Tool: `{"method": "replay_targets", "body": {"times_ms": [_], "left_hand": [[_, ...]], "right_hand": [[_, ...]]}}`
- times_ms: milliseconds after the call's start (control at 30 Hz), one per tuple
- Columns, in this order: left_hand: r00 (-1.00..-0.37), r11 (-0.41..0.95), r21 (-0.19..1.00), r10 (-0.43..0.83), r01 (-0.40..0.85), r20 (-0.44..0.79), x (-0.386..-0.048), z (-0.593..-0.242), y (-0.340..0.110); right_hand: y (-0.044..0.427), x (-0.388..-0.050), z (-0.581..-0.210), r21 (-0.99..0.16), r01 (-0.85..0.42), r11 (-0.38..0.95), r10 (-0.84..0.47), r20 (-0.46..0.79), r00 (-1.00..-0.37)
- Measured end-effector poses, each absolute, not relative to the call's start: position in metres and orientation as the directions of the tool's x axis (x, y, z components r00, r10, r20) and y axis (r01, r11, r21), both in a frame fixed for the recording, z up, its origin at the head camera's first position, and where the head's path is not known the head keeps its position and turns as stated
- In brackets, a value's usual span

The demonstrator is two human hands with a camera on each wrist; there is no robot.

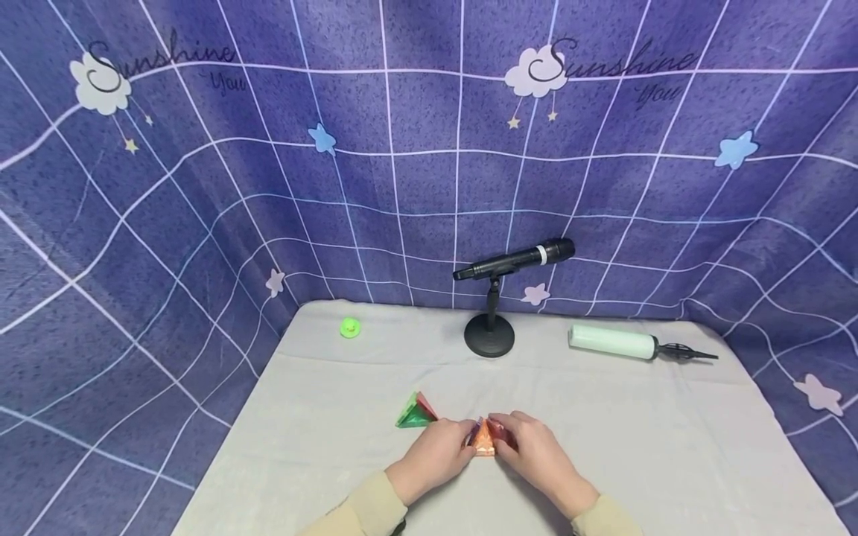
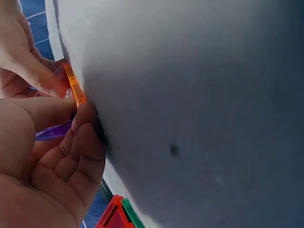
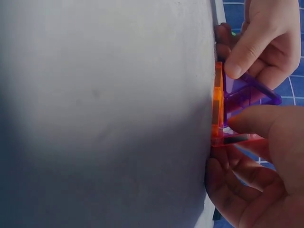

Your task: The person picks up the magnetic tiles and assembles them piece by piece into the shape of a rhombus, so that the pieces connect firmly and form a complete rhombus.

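Both hands work on a small pyramid of see-through triangular tiles in orange, purple and red. Its orange tile faces me on the tabletop. My left hand pinches the purple tile between thumb and fingers. On the other side my right hand grips the red tile. The fingers hide parts of both side tiles. Just beyond my left hand stands a second pyramid of green and red tiles, apart from the held one.
At the back of the white-covered table stands a black microphone on a round-based stand. A pale green hand pump lies back right. A small bright green round item sits back left. Blue gridded curtains enclose the table.
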State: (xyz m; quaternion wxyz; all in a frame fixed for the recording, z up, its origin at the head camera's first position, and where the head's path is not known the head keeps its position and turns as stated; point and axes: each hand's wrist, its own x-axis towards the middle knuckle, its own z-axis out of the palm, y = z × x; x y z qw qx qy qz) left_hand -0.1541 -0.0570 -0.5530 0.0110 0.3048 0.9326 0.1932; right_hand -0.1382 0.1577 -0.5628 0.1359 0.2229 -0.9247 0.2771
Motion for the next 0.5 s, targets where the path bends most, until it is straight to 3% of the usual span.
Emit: {"method": "replay_targets", "body": {"times_ms": [500], "left_hand": [[-0.765, 0.728, 0.238, 0.62, 0.643, 0.175, -0.1494, -0.5529, -0.0543]], "right_hand": [[0.1587, -0.1387, -0.5589, -0.401, -0.58, 0.709, -0.433, 0.403, -0.806]]}}
